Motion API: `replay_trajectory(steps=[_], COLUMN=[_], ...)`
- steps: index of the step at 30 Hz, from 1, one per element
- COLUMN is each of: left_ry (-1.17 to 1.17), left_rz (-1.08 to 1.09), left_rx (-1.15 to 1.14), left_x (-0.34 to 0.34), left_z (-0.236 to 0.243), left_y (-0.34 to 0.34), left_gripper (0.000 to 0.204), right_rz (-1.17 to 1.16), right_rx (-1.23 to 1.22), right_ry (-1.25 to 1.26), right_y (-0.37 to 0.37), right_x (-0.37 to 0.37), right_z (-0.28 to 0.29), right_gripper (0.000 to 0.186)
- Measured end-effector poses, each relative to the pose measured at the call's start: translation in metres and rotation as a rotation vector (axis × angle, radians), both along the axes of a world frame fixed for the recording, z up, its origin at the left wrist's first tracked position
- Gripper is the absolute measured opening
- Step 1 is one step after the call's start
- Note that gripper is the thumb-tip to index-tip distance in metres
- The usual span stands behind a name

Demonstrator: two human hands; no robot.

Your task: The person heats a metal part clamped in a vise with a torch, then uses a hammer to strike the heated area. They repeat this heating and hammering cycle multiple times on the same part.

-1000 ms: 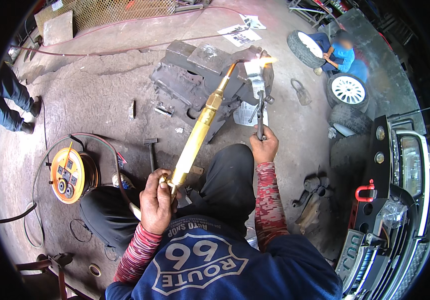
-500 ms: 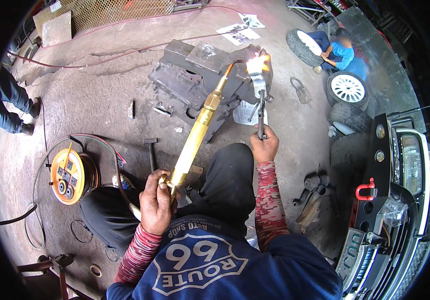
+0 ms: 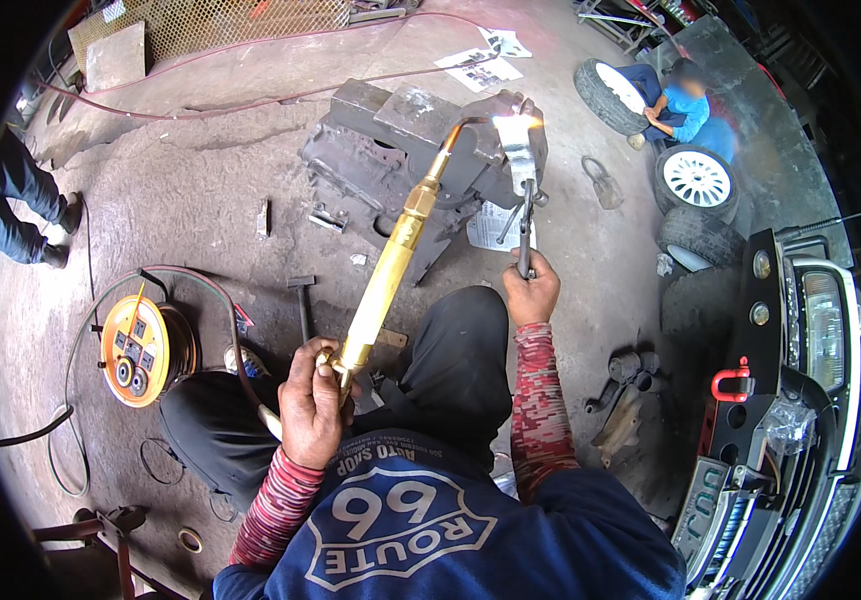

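At the left edge of the concrete floor [image 3: 200,180] are a standing person's dark-trousered legs [image 3: 25,205]; toward the near left corner stands an orange cable reel [image 3: 136,350]. A hammer [image 3: 302,305] lies a little farther right. In the lower middle, the wearer's left hand [image 3: 312,405] is wrapped around the rear end of a long brass torch [image 3: 387,285], which slants up and to the right. Beyond it, a bulky dark metal block [image 3: 350,180] sits on the floor. Near the block's far right corner, the torch's bright flame [image 3: 516,123] meets the far end of a shiny metal strip [image 3: 520,165]; whether strip and block touch, I cannot tell. Dark pliers [image 3: 525,232] hold the strip's near end, their handles clenched in the right hand [image 3: 531,290]. The step in hand appears to be heating the strip; the next move seems to call for a steady flame and a firm plier grip. Toward the floor's right edge are a white-spoked wheel [image 3: 698,178] and a vehicle's front [image 3: 822,335].
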State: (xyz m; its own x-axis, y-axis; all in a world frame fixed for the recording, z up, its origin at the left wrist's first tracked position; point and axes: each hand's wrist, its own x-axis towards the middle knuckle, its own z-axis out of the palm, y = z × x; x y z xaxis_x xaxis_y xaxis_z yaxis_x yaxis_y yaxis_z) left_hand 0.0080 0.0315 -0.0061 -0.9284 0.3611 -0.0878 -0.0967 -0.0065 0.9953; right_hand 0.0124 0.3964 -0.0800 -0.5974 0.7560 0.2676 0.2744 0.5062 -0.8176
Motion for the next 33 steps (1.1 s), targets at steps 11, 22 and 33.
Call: replay_trajectory(steps=[11,22,33], left_ry=[0.007,-0.033,-0.017], left_rz=[-0.055,-0.009,0.006], left_rx=[-0.018,0.003,0.014], left_x=[-0.002,-0.004,-0.004], left_z=[0.002,0.002,0.000], left_y=[-0.002,-0.001,-0.001], left_gripper=[0.042,0.033,0.032], right_rz=[0.022,0.023,0.024], right_rx=[0.058,0.038,0.016], right_ry=[-0.005,-0.035,-0.005], right_y=[-0.005,-0.010,-0.008], right_x=[-0.001,-0.006,-0.007], right_z=[0.002,0.009,0.007], right_gripper=[0.030,0.030,0.030])
